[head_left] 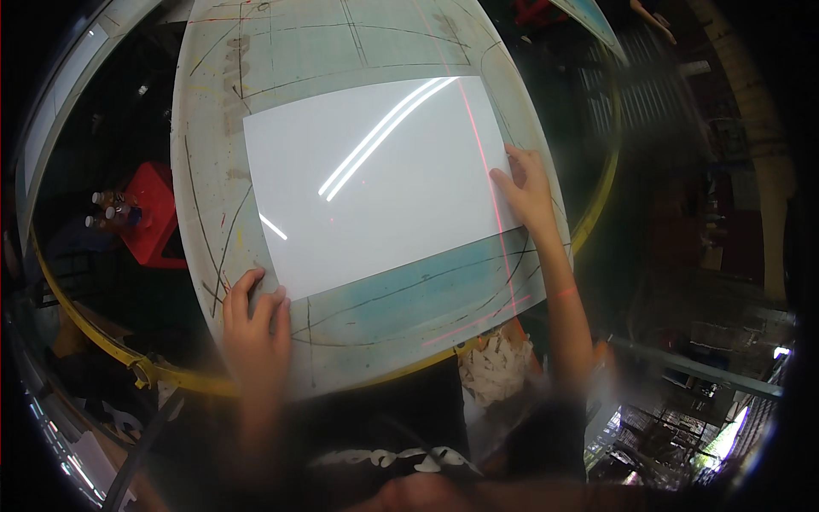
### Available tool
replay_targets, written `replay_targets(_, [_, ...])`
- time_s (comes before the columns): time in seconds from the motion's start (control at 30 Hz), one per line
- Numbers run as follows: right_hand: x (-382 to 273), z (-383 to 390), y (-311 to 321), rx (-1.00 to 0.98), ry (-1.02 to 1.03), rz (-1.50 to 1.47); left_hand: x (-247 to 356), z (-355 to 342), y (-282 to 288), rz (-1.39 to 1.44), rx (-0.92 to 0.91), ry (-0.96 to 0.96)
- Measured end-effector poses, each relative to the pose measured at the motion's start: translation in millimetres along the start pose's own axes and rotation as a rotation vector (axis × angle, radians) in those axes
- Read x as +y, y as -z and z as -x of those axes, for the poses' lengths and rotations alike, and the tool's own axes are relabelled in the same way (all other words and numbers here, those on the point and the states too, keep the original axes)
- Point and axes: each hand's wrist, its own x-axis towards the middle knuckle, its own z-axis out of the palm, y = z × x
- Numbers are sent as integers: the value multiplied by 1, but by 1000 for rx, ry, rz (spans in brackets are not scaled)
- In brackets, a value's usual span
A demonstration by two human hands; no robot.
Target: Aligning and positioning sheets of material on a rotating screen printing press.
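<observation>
A glossy white rectangular sheet [384, 188] lies flat on a pale, worn board [409, 290] in front of me. My right hand [527, 189] is at the sheet's right edge, its thumb over the surface and its bent fingers along the edge. Beside the near left corner rests my left hand [256, 324], fingers bent and apart, with the fingertips at that corner and on the board. Two bright light streaks reflect off the sheet. A red laser line crosses its right part and runs down onto the board, where a shorter red line meets it.
Dark drawn lines and stains mark the board. A yellow curved rail [192, 380] passes around it. To the left, several bottles [111, 212] stand on a red stool [155, 213]. Crumpled pale material [495, 363] sits below the board's near edge. Part of another person's arm [653, 19] shows at the upper right.
</observation>
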Motion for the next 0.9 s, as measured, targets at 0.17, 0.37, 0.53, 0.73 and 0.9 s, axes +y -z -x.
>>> replay_targets(0.17, [-6, 0, 0, -14, -20, 42, -4, 0, 0, -20, 2, -32])
replay_targets(0.37, [-12, 1, 1, -16, -37, 50, -2, -1, 0, 0, -16, 7])
replay_targets(0.53, [-11, 2, 0, -21, -15, 79, -4, 0, -1, -11, -15, -4])
replay_targets(0.73, [-14, 2, 0, -41, -29, 108, -6, 1, -1, -31, -23, 1])
replay_targets(0.9, [-17, 4, -1, -27, -14, 141, -6, 1, -2, -19, -23, -2])
